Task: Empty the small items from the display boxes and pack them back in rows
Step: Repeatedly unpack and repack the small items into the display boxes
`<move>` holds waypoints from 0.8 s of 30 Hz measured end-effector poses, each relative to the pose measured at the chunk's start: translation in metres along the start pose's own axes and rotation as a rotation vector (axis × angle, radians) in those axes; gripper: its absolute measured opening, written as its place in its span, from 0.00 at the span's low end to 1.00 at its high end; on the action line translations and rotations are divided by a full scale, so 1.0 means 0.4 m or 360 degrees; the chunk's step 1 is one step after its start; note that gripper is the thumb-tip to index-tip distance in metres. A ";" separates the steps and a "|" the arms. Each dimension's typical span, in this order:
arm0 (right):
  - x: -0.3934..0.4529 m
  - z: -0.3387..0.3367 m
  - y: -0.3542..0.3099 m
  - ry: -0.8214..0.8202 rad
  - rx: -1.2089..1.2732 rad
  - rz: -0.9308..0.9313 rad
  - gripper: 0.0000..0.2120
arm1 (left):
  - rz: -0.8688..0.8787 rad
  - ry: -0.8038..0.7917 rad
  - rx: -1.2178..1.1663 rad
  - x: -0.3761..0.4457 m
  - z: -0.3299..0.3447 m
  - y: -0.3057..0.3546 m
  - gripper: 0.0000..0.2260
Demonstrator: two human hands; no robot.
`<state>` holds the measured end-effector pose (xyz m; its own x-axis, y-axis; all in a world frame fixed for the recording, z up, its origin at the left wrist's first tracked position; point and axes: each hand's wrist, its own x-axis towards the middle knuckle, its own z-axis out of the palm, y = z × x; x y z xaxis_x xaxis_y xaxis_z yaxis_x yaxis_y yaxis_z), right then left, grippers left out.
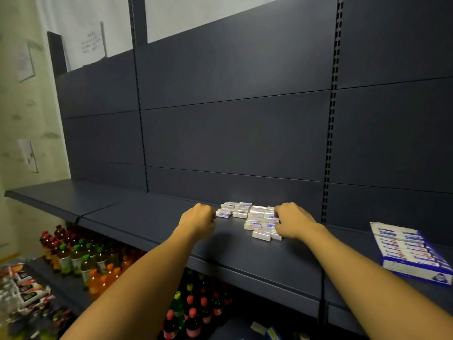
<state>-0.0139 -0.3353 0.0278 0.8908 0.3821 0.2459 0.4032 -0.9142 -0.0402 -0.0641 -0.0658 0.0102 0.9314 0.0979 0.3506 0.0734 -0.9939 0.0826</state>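
Several small white packs [247,213] with blue and red print lie loose in a pile on the dark shelf [147,217], close to its back panel. My left hand [198,218] is curled into a fist at the pile's left edge, knuckles up, fingertips against the leftmost pack; nothing shows inside it. My right hand [293,223] lies on the right side of the pile with its fingers curled over some of the packs. A blue and white display box [416,268] lies on the shelf at the far right, with packs inside it in rows.
Below the shelf stand rows of drink bottles [81,258] with red, green and orange caps, more bottles [193,312] further right, and snack packets [27,290] at the lower left. Dark back panels and slotted uprights rise behind. The shelf's front edge runs diagonally under my forearms.
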 end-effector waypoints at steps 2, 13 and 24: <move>0.012 0.013 -0.036 0.0018 0.0002 0.0022 0.13 | 0.0046 -0.0020 -0.0001 0.007 0.004 -0.033 0.12; 0.099 0.038 -0.148 0.0113 -0.0026 0.0039 0.12 | 0.0303 -0.0044 -0.0005 0.100 0.045 -0.134 0.13; 0.301 0.034 -0.153 0.0139 0.0007 0.0051 0.12 | 0.0492 -0.0117 0.0014 0.275 0.176 -0.136 0.14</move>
<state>0.0715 -0.2315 0.0466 0.8817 0.3391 0.3281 0.3758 -0.9251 -0.0538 0.0595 -0.0043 -0.0213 0.9333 -0.2122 0.2896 -0.2141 -0.9765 -0.0256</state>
